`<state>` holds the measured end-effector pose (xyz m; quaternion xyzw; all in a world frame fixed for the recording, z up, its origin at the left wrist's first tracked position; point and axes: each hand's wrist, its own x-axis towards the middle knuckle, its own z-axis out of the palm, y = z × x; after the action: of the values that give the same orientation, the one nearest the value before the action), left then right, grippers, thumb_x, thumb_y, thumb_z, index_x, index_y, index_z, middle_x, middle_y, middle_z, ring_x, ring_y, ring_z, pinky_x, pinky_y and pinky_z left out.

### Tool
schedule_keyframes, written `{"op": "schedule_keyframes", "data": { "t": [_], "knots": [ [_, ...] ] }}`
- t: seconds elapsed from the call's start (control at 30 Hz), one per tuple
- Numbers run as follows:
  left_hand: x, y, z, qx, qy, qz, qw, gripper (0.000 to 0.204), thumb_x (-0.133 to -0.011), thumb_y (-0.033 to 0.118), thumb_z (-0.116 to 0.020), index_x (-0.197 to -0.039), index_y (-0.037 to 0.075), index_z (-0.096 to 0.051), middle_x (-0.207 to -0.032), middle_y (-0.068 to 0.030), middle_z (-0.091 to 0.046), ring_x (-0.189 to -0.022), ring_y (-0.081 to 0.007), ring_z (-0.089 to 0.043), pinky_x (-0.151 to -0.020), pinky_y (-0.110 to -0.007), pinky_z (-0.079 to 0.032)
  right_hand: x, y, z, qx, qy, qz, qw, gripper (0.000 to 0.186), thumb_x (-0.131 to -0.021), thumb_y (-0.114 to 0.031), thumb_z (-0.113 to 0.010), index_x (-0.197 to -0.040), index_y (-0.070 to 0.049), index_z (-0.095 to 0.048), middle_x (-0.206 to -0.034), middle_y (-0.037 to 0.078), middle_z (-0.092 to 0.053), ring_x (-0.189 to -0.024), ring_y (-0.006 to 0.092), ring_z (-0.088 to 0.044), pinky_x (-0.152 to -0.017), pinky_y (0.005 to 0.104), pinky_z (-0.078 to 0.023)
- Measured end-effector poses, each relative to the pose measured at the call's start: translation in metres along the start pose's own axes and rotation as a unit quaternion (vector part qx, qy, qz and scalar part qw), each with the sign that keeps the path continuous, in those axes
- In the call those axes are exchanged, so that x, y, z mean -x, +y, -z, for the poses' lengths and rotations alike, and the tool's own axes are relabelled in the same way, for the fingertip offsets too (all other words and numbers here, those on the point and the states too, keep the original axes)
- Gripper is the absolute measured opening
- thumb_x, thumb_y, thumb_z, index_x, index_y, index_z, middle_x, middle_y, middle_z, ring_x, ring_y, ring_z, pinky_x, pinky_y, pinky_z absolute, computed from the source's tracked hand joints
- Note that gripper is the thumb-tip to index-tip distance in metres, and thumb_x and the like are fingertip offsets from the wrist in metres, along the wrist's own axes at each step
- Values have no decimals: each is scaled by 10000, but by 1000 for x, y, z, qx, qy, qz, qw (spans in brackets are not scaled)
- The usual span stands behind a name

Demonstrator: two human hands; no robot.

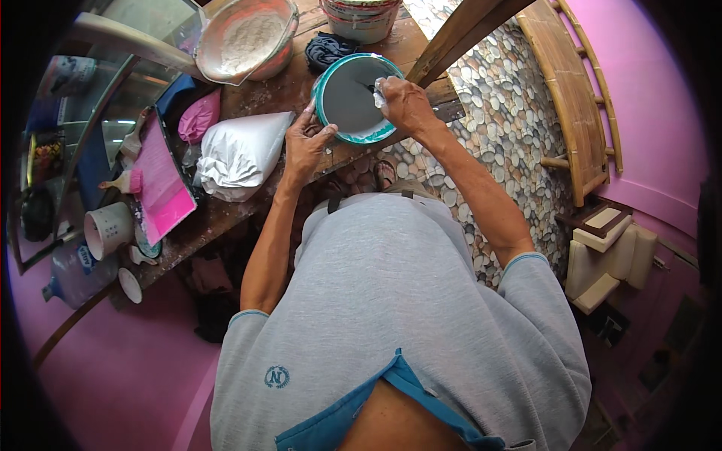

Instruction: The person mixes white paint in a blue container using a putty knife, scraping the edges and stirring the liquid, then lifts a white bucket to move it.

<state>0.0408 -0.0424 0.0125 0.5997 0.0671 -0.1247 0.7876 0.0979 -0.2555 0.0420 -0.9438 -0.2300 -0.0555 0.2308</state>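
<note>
The right hand [408,105] closes around a white-smeared tool [380,95] in the grey liquid [350,105] of the teal-rimmed bucket [366,139], by the table's [263,96] near edge. The left hand [304,146] braces its side, fingers spread. Slow strokes should limit slopping. The post [451,41] crowds the far right; the elbow has room over the floor [489,135].

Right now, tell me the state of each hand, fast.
Left hand: open, thumb and fingers against the left side of the teal-rimmed bucket.
Right hand: closed on a white-smeared tool; its exact kind cannot be told.
</note>
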Motion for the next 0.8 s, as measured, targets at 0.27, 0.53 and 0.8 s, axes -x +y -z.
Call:
{"op": "schedule_keyframes", "data": {
  "t": [0.27,0.53,0.8],
  "knots": [
    [0,-2,3,17,3,-22,1000,611,-838,-38,-619,-1384,-17,-346,-1163,-88,-580,-1004,-123,-568,-866,-245,-484,21,-23,-19,-118,-21,-119,986,204,-729,-130,-564,-812,53,-600,-761,270,-620,-752,416,-630,-724,457,-514],
    [1,-3,11,16,9,-9,1000,618,-841,-63,-595,-1394,-27,-320,-1168,-82,-578,-984,-109,-562,-855,-232,-478,-13,-18,-36,-153,67,-89,982,184,-699,-131,-596,-778,34,-607,-747,264,-614,-747,414,-624,-690,445,-507],
    [-1,-5,10,1,19,-30,999,602,-846,-28,-597,-1390,4,-342,-1120,-79,-582,-956,-121,-576,-834,-262,-509,-1,-24,-34,-85,51,-40,994,137,-758,-93,-555,-835,16,-588,-806,219,-603,-787,384,-608,-708,459,-489]
  ]
}}
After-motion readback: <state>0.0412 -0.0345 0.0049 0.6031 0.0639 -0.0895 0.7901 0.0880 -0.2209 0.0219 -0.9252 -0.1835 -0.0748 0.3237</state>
